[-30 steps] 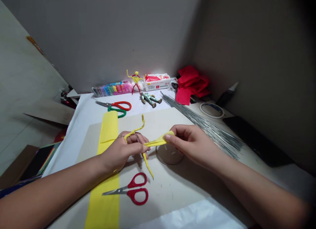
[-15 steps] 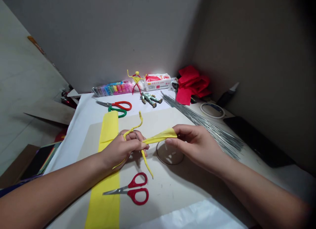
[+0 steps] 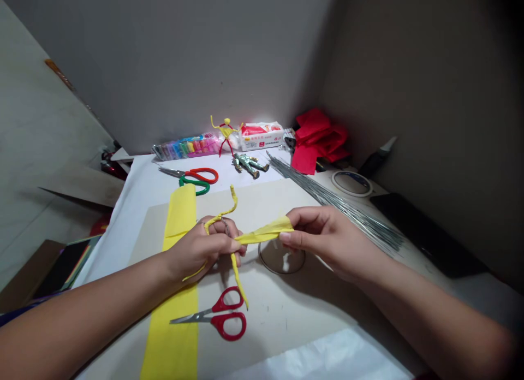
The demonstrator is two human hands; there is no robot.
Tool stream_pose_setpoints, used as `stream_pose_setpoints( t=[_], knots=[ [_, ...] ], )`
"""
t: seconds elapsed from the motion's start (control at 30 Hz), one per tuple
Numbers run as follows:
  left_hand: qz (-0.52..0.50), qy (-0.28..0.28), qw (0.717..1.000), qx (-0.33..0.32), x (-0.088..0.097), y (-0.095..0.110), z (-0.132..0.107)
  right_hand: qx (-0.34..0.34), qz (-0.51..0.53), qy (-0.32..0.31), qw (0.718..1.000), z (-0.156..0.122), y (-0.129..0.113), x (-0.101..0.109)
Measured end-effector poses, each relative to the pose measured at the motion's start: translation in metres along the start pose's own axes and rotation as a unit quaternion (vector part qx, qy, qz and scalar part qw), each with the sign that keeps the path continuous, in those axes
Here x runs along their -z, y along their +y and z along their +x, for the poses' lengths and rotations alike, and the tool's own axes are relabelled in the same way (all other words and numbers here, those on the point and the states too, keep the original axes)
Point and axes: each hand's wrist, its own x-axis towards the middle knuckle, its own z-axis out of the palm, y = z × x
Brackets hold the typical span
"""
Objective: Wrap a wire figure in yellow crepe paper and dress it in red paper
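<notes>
My left hand [image 3: 201, 250] is closed around a thin wire figure wrapped in yellow paper [image 3: 229, 205], whose limbs stick out above and below the fist. My right hand [image 3: 323, 235] pinches the free end of a yellow crepe paper strip [image 3: 266, 231] that runs taut from the figure to my fingers. Both hands hover just above a beige board [image 3: 286, 309]. A long yellow paper band [image 3: 174, 336] lies on the board under my left wrist. Small red scissors [image 3: 223, 317] lie shut below my hands.
A clear round lid [image 3: 280, 260] lies under the strip. At the back are red-and-green scissors [image 3: 194, 178], a clay pack [image 3: 188, 148], a yellow-and-red wire figure [image 3: 225, 131], a green figure [image 3: 249, 164], a white box [image 3: 262, 135], red paper [image 3: 319, 140], a wire bundle [image 3: 339, 205] and a tape roll [image 3: 351, 182].
My right hand has lifted and shifted the strip's end slightly while keeping it taut. The figure's lower limb has swung a little left. My left hand stayed almost in place.
</notes>
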Motion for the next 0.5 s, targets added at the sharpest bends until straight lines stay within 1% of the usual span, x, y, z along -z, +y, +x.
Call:
stream_pose_setpoints(
  t=[0.1, 0.23, 0.3, 0.33, 0.37, 0.4, 0.43, 0.47, 0.5],
  knots=[
    [-0.002, -0.007, 1.000, 0.002, 0.001, 0.000, 0.001, -0.005, 0.022, -0.003, 1.000, 0.000, -0.001, 0.000],
    [-0.015, 0.021, 1.000, -0.009, 0.004, 0.000, 0.004, 0.024, -0.011, 0.024, 0.999, 0.003, -0.001, 0.000],
    [-0.014, 0.034, 0.999, -0.004, 0.004, 0.000, 0.005, 0.043, -0.042, 0.056, 0.997, 0.005, -0.001, 0.002],
    [-0.013, 0.040, 0.999, 0.000, 0.004, 0.001, 0.005, 0.064, -0.060, 0.088, 0.992, 0.005, 0.000, 0.002],
    [-0.010, 0.046, 0.999, 0.005, 0.004, 0.001, 0.004, 0.099, -0.087, 0.133, 0.982, 0.004, 0.000, 0.002],
    [-0.008, 0.052, 0.999, 0.008, 0.003, 0.001, 0.004, 0.152, -0.123, 0.183, 0.963, 0.002, 0.000, 0.002],
    [-0.007, 0.057, 0.998, 0.008, 0.002, 0.001, 0.004, 0.219, -0.166, 0.229, 0.934, 0.000, 0.000, 0.001],
    [-0.009, 0.063, 0.998, 0.007, 0.002, 0.001, 0.004, 0.292, -0.216, 0.258, 0.895, -0.004, 0.000, -0.001],
    [-0.012, 0.065, 0.998, 0.004, 0.001, 0.002, 0.003, 0.359, -0.267, 0.262, 0.855, -0.007, -0.001, -0.004]
  ],
)
